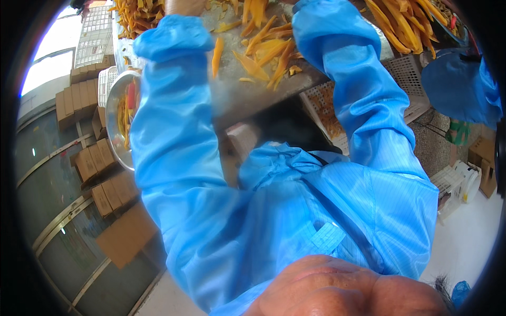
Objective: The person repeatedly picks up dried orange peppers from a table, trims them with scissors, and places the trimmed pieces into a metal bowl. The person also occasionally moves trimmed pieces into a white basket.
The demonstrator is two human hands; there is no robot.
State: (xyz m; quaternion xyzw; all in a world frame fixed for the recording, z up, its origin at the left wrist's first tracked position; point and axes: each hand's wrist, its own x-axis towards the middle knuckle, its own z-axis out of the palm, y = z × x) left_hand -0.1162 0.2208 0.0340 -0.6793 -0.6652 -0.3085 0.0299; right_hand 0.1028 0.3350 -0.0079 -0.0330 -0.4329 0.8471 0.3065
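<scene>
At the top edge, the wrist and part of my left hand (185,6) come out of a blue sleeve cuff; its fingers are cut off by the frame. My right hand is out of view past its blue cuff (336,27). Between the sleeves, loose orange-yellow dried food strips (270,53) lie scattered on a metal worktop (241,96). One strip (217,57) lies apart beside my left sleeve. Nearest to my left hand is a heap of darker orange strips (138,17). Past my right cuff is a pile of long strips (403,23).
A metal bowl (112,114) at left holds strips and a red-handled tool (131,96). Below the worktop at right stands a white plastic crate (316,98) with orange pieces. Cardboard boxes (114,193) line the left side. A person's blue sleeve (460,85) shows at right.
</scene>
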